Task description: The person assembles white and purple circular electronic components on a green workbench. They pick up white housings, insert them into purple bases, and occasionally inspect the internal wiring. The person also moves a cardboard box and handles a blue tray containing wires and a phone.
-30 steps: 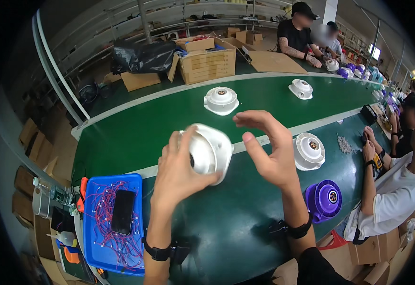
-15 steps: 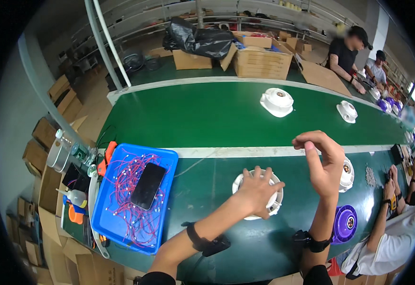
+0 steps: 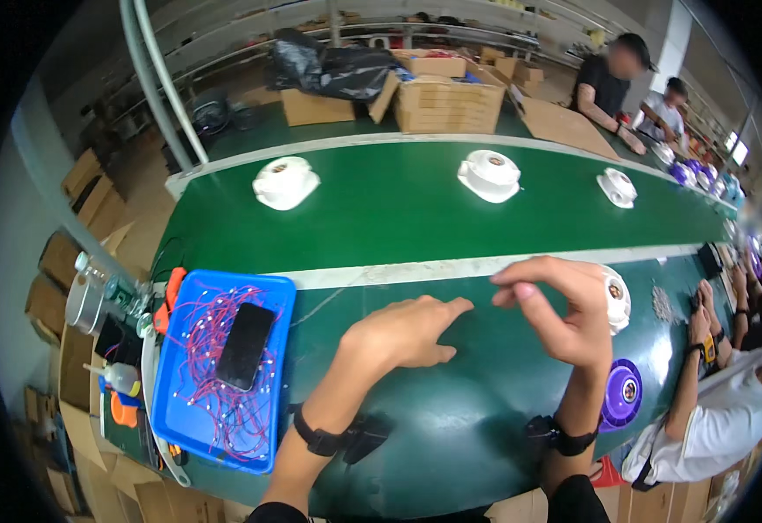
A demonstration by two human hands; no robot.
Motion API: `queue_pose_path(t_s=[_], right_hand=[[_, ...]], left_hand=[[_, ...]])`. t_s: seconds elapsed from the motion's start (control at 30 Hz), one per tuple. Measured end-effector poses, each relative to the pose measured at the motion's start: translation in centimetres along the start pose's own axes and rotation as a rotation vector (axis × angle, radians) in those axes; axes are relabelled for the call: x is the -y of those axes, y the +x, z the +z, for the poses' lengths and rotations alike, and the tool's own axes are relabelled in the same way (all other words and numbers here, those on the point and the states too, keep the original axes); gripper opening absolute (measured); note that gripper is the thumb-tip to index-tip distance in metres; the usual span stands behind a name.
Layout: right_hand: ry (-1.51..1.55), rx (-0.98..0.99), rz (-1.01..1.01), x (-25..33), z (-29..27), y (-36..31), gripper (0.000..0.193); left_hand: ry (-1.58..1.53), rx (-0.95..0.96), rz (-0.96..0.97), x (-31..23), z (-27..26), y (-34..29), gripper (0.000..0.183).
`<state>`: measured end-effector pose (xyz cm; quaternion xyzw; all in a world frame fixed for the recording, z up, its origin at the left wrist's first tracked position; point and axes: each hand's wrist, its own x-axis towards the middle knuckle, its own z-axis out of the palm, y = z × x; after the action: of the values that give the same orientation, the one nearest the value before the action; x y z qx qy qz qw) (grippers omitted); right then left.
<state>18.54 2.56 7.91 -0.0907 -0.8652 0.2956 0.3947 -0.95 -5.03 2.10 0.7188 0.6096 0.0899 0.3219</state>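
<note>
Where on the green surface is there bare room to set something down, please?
Bare green lies between the blue tray and left hand, and between the white units on the far belt. The right end, by the purple part, is crowded.
</note>
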Motion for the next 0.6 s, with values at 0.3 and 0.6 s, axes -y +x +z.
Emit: queue_pose_path(t_s=[0.3,0.6], right_hand=[[0.014,0.179,-0.029,-1.6,0.5,0.0,0.015],[-0.198,0.208,0.191,-3.2,-0.5,-0.9,0.028]], left_hand=[[0.138,-0.245,0.067,0.1,-1.3,-1.1,0.046],[0.075,-0.204,0.108,-0.2,-1.4,-1.1,0.060]])
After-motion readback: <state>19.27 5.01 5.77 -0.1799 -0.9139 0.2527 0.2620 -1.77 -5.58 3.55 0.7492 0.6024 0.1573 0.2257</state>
